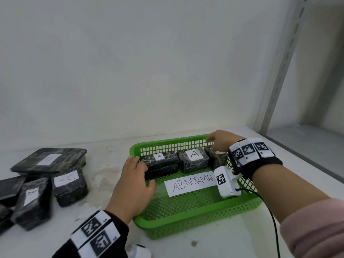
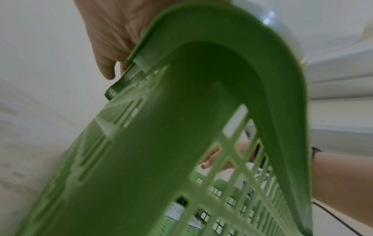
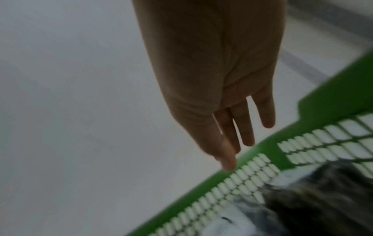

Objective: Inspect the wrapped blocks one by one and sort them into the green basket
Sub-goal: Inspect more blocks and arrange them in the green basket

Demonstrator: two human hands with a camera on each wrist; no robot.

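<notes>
The green basket (image 1: 167, 226) sits at centre right on the white table. Three dark wrapped blocks line its far wall: two labelled A (image 1: 159, 162) (image 1: 193, 158) and a third block (image 1: 217, 159) at the right. My left hand (image 1: 143, 172) rests flat on the basket's left rim (image 2: 201, 79), thumb inside, fingertips by the leftmost block. My right hand (image 1: 214, 144) hovers over the third block (image 3: 322, 199), fingers (image 3: 248, 135) straight and reaching the far rim (image 3: 333, 99), holding nothing. More wrapped blocks (image 1: 69, 185) lie in a pile at the left.
A paper label reading ABNORMAL (image 1: 189, 183) lies in the basket's bottom. The left pile includes a flat pack marked B (image 1: 50, 161). A white wall stands close behind. A metal upright (image 1: 279, 62) and the table's edge are at the right. A black cable (image 1: 271, 216) hangs from my right wrist.
</notes>
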